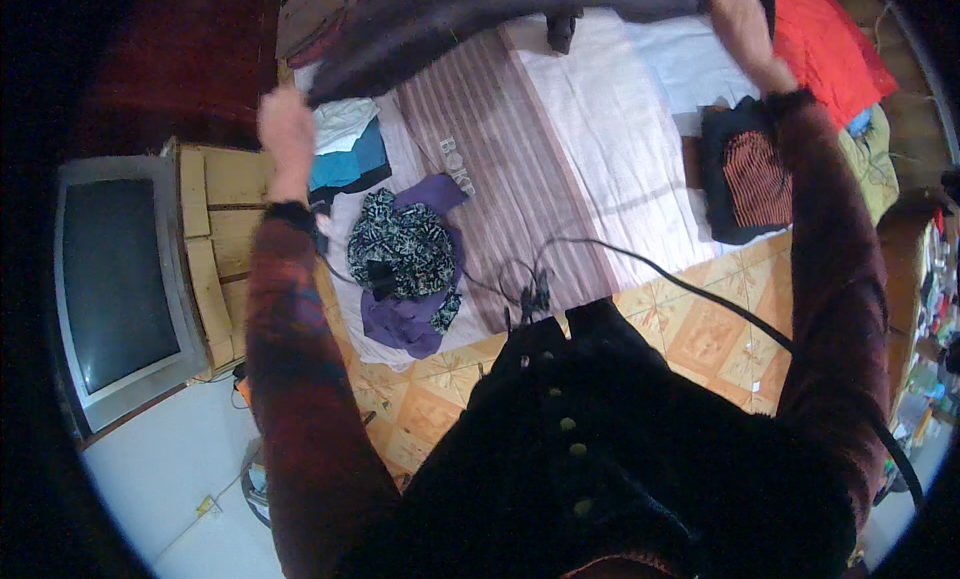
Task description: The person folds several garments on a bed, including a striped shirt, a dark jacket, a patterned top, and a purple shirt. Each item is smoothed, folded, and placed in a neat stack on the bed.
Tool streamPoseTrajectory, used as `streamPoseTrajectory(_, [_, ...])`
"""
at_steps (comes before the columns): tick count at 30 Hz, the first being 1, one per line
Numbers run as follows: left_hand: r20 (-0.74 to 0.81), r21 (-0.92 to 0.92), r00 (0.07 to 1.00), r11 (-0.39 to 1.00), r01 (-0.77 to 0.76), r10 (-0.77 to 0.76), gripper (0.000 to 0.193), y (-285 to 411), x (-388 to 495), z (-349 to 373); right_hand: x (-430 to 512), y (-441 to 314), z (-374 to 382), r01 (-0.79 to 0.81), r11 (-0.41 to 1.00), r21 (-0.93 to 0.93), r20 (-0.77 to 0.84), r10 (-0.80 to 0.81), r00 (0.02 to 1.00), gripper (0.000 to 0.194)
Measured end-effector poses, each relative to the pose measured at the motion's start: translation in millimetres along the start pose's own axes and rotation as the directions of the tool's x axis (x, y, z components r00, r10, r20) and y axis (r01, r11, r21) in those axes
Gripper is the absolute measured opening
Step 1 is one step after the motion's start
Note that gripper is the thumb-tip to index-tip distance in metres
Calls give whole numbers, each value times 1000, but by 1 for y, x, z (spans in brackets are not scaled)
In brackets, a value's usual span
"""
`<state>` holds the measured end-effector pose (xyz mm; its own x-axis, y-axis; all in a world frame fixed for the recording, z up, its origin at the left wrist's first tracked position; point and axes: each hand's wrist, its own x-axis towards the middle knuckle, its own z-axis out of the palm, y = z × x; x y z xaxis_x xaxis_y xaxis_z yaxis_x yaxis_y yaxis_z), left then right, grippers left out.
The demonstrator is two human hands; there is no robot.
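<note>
A long dark garment [510,16] is stretched across the top of the view above a bed, slightly blurred. My left hand [287,140] grips its left end, and my right hand [746,42] holds the other end, higher up. Below the left hand lies a small folded stack of white and teal clothes [341,166]. A black-and-white patterned cloth [405,245] is bunched on top of a purple garment [405,324] on the near left of the bed. Beside my right forearm rests a folded dark garment with orange stripes [757,177].
The bedsheet [495,106] has brown stripes and some lettering. A black cable [675,279] runs across its near edge to my right side. Red cloth [825,46] and yellow-green cloth [874,166] lie at right. A television [120,279] and wooden furniture [225,219] stand at left, above tiled floor [697,346].
</note>
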<state>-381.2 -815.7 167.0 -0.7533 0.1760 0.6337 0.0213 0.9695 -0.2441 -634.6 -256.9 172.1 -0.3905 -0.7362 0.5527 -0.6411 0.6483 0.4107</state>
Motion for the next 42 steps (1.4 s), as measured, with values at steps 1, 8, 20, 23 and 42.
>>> streamPoseTrajectory(1, [262, 84, 964, 996, 33, -54, 7, 18, -32, 24, -39, -21, 21, 119, 986, 121, -46, -114, 992, 10])
streamPoseTrajectory(8, [671, -222, 714, 973, -65, 201, 5, 173, -245, 138, -257, -198, 135, -71, 944, 323, 586, -141, 798, 11])
streamPoseTrajectory(20, [889, -393, 297, 914, 103, 349, 16, 255, -349, 113, -359, -239, 75, -229, 907, 354, 785, -154, 601, 16])
streamPoseTrajectory(23, [908, -343, -140, 893, 290, 394, 23, 239, -303, 146, -342, -227, 90, -621, 681, 387, 917, -216, 334, 9])
streamPoseTrajectory(42, [879, -359, 206, -312, 880, -429, 30, 195, -96, 408, -251, -120, 195, -838, -486, 247, 969, 146, 201, 31])
